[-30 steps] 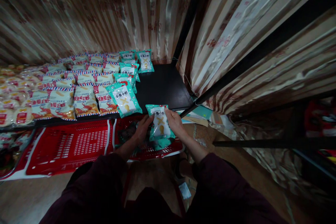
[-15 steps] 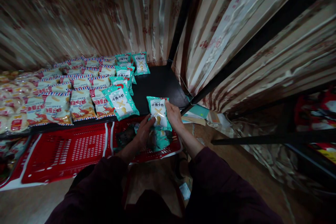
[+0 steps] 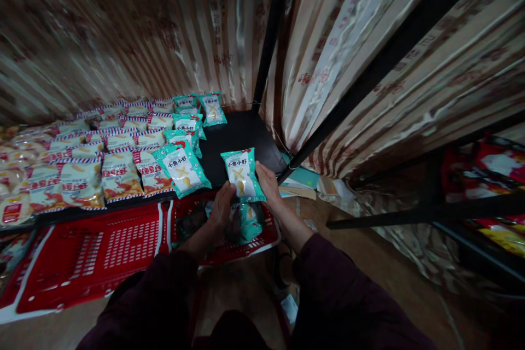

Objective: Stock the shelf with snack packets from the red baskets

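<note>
Between my two hands is a teal and white snack bag [image 3: 243,174], upright above the front edge of the black shelf [image 3: 241,134]. My left hand [image 3: 223,205] grips its lower left side, and my right hand [image 3: 268,183] holds its right edge. Just left of it, a matching teal snack bag [image 3: 184,169] leans at the front of a row of the same kind. Another teal bag [image 3: 212,109] stands at the back. Below my hands, a red basket [image 3: 264,240] contains more teal bags [image 3: 250,219], partly hidden by my left arm.
Rows of striped-top snack bags [image 3: 121,175] fill the shelf to the left, with round packaged snacks [image 3: 16,210] beyond them. A second red basket [image 3: 127,249] sits below. Black metal posts [image 3: 268,44] rise at the corner before striped sheeting [image 3: 324,65]. Papers [image 3: 301,179] lie at right.
The view has shifted slightly, with the shelf and baskets appearing a little further left. The held bag stays between both hands; my left thumb has moved off its front toward its side edge.
</note>
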